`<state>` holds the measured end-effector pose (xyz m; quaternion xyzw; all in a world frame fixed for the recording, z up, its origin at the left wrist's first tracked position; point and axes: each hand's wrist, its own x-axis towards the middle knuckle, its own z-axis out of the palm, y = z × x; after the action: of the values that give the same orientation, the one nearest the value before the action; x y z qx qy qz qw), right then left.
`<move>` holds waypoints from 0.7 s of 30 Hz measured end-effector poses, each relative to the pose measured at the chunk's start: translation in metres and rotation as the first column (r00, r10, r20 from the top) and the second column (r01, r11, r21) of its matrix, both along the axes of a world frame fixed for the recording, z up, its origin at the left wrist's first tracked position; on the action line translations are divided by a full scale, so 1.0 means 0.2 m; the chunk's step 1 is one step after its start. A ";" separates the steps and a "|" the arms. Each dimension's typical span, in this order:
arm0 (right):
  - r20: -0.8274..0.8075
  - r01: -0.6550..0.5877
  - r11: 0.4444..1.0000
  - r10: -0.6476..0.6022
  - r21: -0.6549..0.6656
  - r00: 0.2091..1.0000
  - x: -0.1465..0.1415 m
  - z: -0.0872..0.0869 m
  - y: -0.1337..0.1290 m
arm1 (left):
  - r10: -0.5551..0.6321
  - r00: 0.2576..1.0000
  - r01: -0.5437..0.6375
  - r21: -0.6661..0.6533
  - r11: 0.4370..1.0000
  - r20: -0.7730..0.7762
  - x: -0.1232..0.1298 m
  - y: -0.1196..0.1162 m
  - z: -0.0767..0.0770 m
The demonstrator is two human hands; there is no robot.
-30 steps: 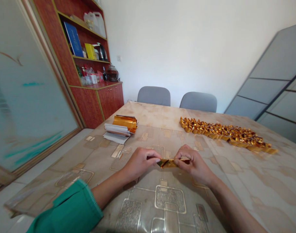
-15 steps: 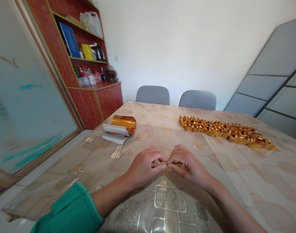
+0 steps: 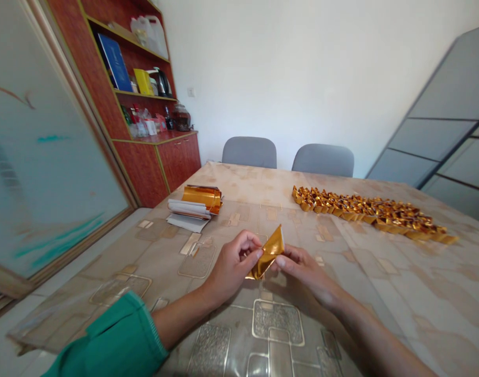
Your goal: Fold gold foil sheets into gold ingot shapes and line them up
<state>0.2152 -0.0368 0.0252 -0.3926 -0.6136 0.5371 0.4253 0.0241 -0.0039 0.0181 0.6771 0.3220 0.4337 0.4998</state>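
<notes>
Left fingers [image 3: 255, 257]: pinched together on the left side of the gold foil piece [image 3: 274, 243], centre of the frame.
Right fingers [image 3: 289, 263]: thumb and fingers closed on its lower right edge.
Foil: held tilted above the desk [image 3: 239, 335], one point up, partly folded.
Slip risk: the foil looks thin and slick, so a light pinch could let a fold spring open.
Crease risk: uneven pull between the two pinches could skew a fold or tear an edge.
Crush risk: pressing too hard could dent the raised part.
Pose: the forearms come in from lower left and lower right, angled inward; the left one wears a green sleeve [image 3: 113, 335].
Further out: a curled gold sheet stack [image 3: 202, 197] lies left of centre, folded gold pieces [image 3: 365, 212] at right.
</notes>
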 end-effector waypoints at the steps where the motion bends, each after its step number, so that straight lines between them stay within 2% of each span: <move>1: -0.031 -0.009 1.000 0.008 -0.007 0.999 -0.01 -0.01 0.00 | -0.005 1.000 0.006 0.039 0.999 -0.027 0.00 0.00 0.00; 4: -0.135 -0.004 1.000 0.002 -0.016 0.991 -0.02 -0.06 0.01 | -0.029 0.994 0.042 0.118 0.992 -0.105 0.00 -0.01 0.02; 8: -0.191 0.011 1.000 -0.015 -0.020 0.981 -0.03 -0.09 0.02 | -0.088 0.989 0.094 0.050 0.994 -0.119 0.01 -0.01 0.02; 11: -0.168 0.009 0.999 -0.017 -0.047 0.986 -0.02 -0.06 0.01 | -0.118 0.987 0.117 -0.011 0.993 -0.105 0.01 0.00 0.00; 16: -0.099 0.050 0.994 -0.060 -0.096 0.993 0.03 -0.02 0.00 | -0.120 0.987 0.122 0.016 0.992 -0.111 0.00 -0.01 0.00; 21: -0.024 -0.022 0.998 0.020 -0.060 1.000 0.04 0.00 0.01 | -0.156 0.984 0.156 -0.015 0.988 -0.080 -0.02 0.00 0.00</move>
<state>0.2238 -0.0350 0.0251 -0.3925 -0.5963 0.5643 0.4147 0.0211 -0.0038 0.0173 0.7149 0.2899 0.3640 0.5219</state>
